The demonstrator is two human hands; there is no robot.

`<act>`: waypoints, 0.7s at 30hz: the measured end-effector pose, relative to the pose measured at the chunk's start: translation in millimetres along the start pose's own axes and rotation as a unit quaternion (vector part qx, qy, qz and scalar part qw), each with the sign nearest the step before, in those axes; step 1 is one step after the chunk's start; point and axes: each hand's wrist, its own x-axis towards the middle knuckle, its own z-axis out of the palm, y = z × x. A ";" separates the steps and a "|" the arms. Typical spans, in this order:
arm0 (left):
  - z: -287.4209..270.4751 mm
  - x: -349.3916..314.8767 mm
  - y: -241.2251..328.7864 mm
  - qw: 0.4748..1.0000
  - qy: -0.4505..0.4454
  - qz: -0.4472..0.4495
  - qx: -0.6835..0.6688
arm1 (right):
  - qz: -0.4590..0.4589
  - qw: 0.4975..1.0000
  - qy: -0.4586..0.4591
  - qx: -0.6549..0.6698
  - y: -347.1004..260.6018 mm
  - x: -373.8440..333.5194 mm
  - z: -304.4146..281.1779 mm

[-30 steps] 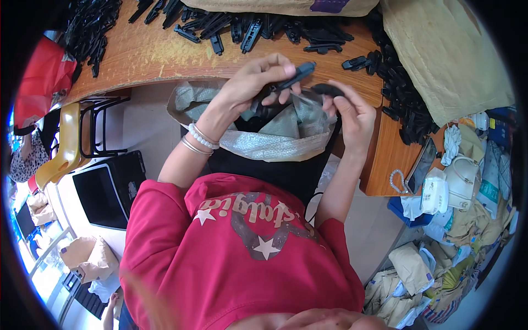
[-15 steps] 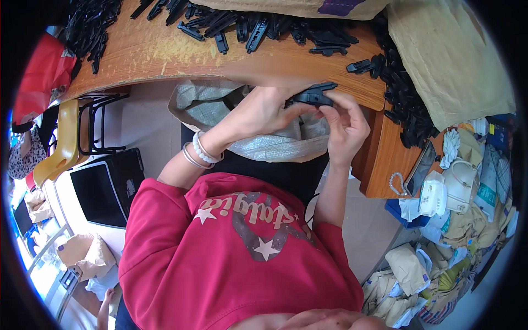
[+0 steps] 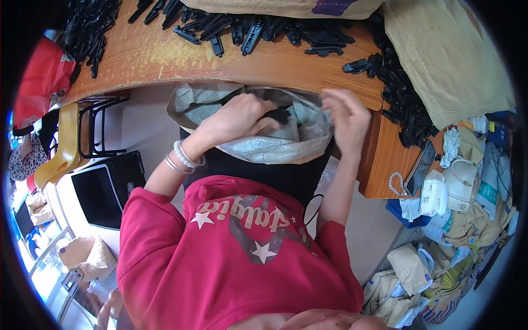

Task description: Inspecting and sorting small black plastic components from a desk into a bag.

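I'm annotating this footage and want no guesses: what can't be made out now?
In the head view:
Small black plastic piece at the left hand: shape lost to blur.
Right hand: too blurred to tell whether it holds anything.
Open silvery woven sack: its wall and the left hand hide its bottom.
Large tan, purple-patched sack: cut off by the top edge.

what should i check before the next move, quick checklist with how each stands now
1. Sack mouth open: ok
2. Left hand at the sack mouth: ok
3. Dark part by its fingers firmly gripped: cannot tell, blurred
4. Right hand empty: cannot tell, fingers blurred
5. Bracelets off: not ok, worn on the left wrist
6. More black parts on the table: ok
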 end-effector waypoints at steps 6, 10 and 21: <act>0.4 53.0 11.2 0.984 0.083 0.141 0.067 | -0.180 0.842 0.091 -0.499 6.0 59.2 -33.2; 13.8 128.4 0.9 0.962 0.144 0.092 0.213 | -0.161 0.824 0.018 -0.543 13.7 73.6 -39.3; 7.5 106.0 11.7 0.948 0.179 0.032 0.260 | -0.084 0.980 0.180 -0.002 6.7 31.9 -14.2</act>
